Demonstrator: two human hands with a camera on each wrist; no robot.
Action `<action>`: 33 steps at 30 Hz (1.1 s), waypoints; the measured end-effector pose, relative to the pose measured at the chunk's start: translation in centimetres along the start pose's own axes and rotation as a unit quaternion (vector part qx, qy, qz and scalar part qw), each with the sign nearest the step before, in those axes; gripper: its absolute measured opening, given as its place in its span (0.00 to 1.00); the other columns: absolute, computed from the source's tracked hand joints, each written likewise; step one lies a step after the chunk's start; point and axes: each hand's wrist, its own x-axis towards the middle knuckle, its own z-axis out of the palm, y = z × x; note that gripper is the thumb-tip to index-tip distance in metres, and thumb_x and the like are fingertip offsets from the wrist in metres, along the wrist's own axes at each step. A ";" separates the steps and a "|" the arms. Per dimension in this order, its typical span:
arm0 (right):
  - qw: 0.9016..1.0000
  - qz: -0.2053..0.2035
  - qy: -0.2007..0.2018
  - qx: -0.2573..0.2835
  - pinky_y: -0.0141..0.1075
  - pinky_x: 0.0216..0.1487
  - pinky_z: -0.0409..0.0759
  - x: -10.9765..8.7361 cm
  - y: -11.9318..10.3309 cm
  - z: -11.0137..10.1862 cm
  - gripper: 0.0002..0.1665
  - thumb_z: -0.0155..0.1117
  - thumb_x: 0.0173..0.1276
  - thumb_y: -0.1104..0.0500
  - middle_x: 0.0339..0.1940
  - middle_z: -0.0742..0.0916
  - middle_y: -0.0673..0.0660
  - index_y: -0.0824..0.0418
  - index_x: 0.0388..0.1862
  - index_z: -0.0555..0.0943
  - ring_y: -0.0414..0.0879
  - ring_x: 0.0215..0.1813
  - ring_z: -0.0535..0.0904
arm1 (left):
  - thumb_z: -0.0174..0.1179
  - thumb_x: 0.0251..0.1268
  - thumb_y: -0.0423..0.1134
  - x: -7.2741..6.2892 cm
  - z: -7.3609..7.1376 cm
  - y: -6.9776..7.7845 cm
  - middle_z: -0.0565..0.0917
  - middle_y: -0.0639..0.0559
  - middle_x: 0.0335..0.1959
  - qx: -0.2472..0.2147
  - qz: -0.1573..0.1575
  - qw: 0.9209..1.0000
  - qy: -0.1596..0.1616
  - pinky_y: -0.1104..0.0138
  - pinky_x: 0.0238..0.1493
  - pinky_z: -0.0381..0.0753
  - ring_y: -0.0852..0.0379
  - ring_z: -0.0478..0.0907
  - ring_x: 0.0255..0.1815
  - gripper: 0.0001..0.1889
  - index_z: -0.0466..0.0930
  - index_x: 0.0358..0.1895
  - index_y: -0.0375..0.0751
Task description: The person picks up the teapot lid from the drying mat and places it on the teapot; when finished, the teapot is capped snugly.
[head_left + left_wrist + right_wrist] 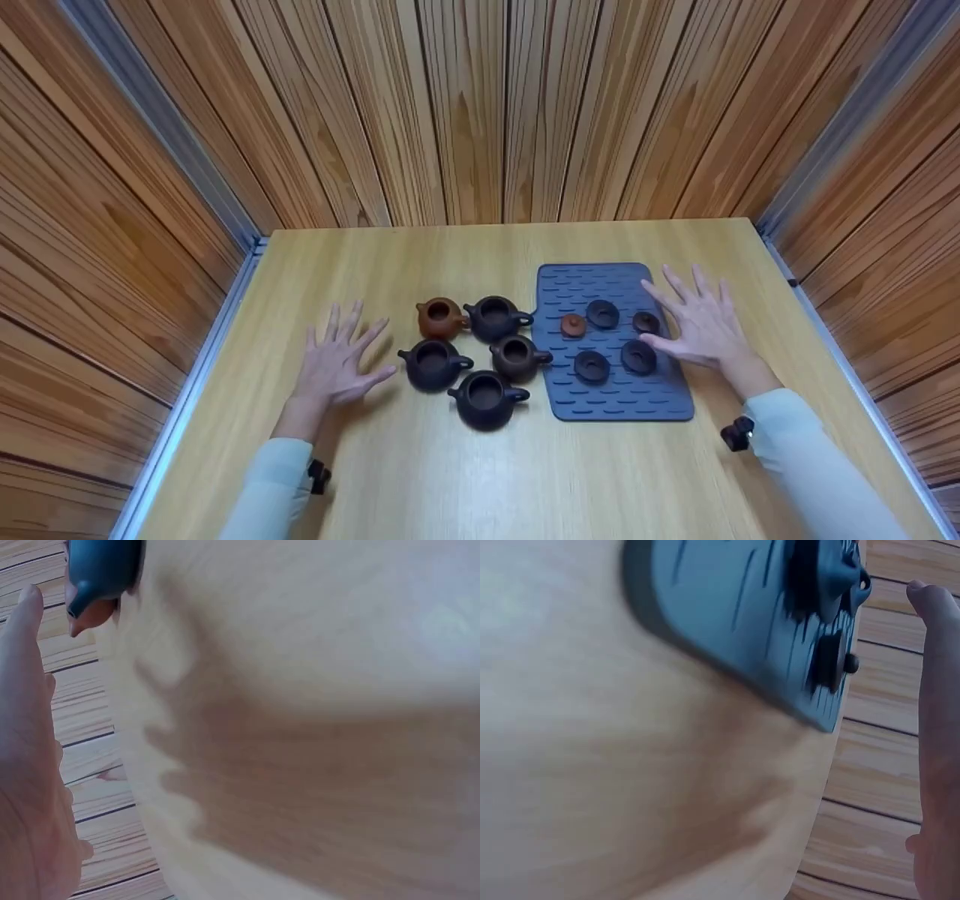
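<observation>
My left hand, fingers spread, hovers over the table left of a group of several small lidless teapots. Nearest to it is a dark teapot; a reddish-brown teapot and a black teapot stand behind. A dark brown teapot and another black teapot complete the group. My right hand, also spread, is above the right edge of a grey mat. On the mat lie several teapot lids: a reddish one, and dark ones, the closest being a lid by my thumb.
The light wooden table is bounded by a wood-plank wall behind and plank walls at both sides. Metal rails run along the table's sides. A dark wrist device sits at the right cuff, another at the left.
</observation>
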 end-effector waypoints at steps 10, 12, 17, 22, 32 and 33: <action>0.999 -0.018 -0.005 0.033 0.85 0.84 0.53 2.0 -2.1 0.1 0.57 0.71 0.71 0.28 0.95 0.63 0.65 0.43 0.92 0.64 0.80 0.93 0.50 | 0.60 0.71 0.76 1.5 0.5 1.4 0.51 0.37 0.96 -0.059 0.014 0.998 -0.009 0.17 0.84 0.46 0.22 0.43 0.95 0.50 0.61 0.91 0.60; 0.999 -0.020 -0.010 0.048 0.84 0.83 0.57 2.1 -2.6 0.0 0.57 0.72 0.71 0.28 0.95 0.63 0.66 0.44 0.92 0.64 0.79 0.93 0.51 | 0.61 0.70 0.76 1.7 0.6 1.6 0.51 0.38 0.96 -0.088 0.016 0.996 -0.014 0.17 0.85 0.45 0.23 0.43 0.95 0.51 0.61 0.91 0.59; 0.993 -0.019 -0.021 0.114 0.84 0.79 0.65 2.2 -3.8 -0.2 0.53 0.74 0.73 0.33 0.94 0.66 0.67 0.46 0.91 0.67 0.78 0.92 0.56 | 0.69 0.69 0.70 1.8 1.1 2.0 0.53 0.37 0.96 -0.181 0.014 0.983 -0.023 0.20 0.85 0.50 0.23 0.48 0.95 0.52 0.63 0.91 0.55; 0.982 -0.031 -0.032 0.184 0.83 0.78 0.68 2.1 -5.1 -0.4 0.51 0.77 0.73 0.37 0.92 0.69 0.67 0.48 0.90 0.70 0.76 0.90 0.63 | 0.78 0.67 0.60 1.5 1.5 2.3 0.55 0.37 0.95 -0.277 -0.002 0.960 -0.039 0.24 0.87 0.55 0.26 0.53 0.94 0.52 0.63 0.91 0.55; 0.949 -0.065 -0.049 0.305 0.81 0.80 0.66 1.7 -6.2 -0.1 0.49 0.82 0.72 0.47 0.88 0.74 0.68 0.52 0.88 0.73 0.74 0.88 0.68 | 0.83 0.66 0.46 1.9 3.0 2.4 0.65 0.32 0.90 -0.403 0.027 0.914 -0.033 0.33 0.90 0.61 0.29 0.68 0.88 0.49 0.69 0.87 0.41; 0.945 -0.068 -0.053 0.316 0.81 0.81 0.66 1.6 -6.3 0.0 0.49 0.83 0.72 0.48 0.88 0.74 0.68 0.52 0.88 0.73 0.74 0.88 0.67 | 0.83 0.66 0.44 1.9 3.0 2.4 0.66 0.32 0.90 -0.413 0.029 0.910 -0.030 0.33 0.89 0.62 0.28 0.69 0.87 0.48 0.69 0.87 0.40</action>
